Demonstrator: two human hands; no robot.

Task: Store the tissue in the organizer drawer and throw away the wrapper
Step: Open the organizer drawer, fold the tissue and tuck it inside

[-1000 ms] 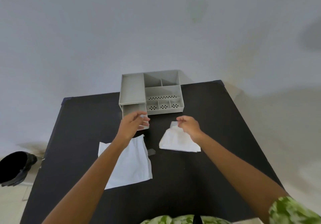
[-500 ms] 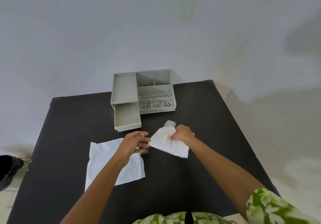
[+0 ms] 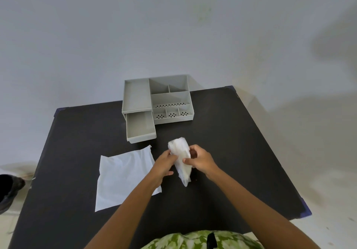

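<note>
Drawer point(image 3: 140, 128) pulled out, empty. Both hands, left hand point(image 3: 164, 162) and right hand point(image 3: 201, 159), grip tissue pack point(image 3: 181, 159) above counter point(image 3: 241, 142). Storing and wrapper disposal not yet done.

Soft, even daylight; faint shadows smudge the wall point(image 3: 328, 42) at right; wide-angle bending curves the desk point(image 3: 241, 133) edges.

Both hands point(image 3: 185, 161) grip the tissue pack point(image 3: 181, 158).
</note>
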